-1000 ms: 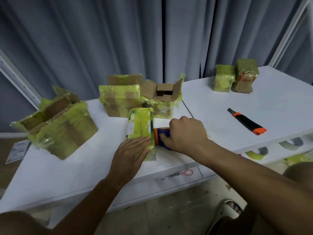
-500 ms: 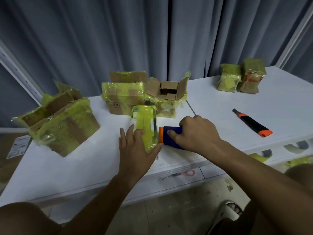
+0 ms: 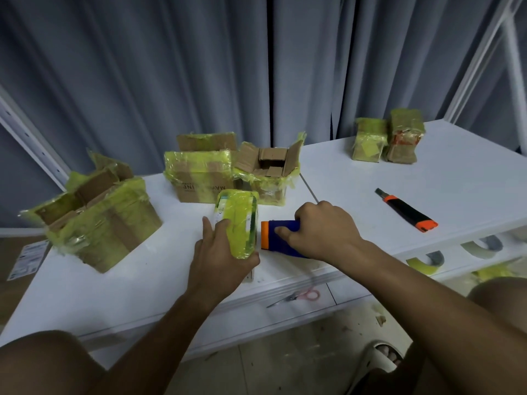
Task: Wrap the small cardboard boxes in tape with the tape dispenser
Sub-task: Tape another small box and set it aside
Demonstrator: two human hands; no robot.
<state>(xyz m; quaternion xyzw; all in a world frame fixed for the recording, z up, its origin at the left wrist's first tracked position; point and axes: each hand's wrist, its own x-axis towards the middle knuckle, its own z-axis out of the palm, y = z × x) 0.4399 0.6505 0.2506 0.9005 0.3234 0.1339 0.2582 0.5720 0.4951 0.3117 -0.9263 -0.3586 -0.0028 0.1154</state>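
Yellow-green tape is covering the small box (image 3: 238, 222) that is lying near the front edge of the white surface (image 3: 114, 283), its long side running away from the person. Of the two hands, the left hand (image 3: 221, 259) is gripping the near end of this box, fingers lying along its left side and thumb curling round its right corner. The right hand (image 3: 322, 230) is closing round the blue tape dispenser (image 3: 281, 236), whose orange front edge is sitting just beside the box's right side; whether it is touching the box is unclear. Behind the box, a taped carton (image 3: 199, 178) with printed lettering is standing beside an open carton (image 3: 266, 173) with raised flaps, and a larger taped carton (image 3: 99, 215) with open flaps is sitting tilted at the left. Two small wrapped boxes (image 3: 385, 141) are standing together at the far right of the surface. A black and orange utility knife (image 3: 406, 209) is lying well apart to the right of the hands. Pink-handled scissors (image 3: 296, 297) are resting on a lower ledge below the front edge, and tape rolls (image 3: 426, 259) are showing on the shelf under the right section.
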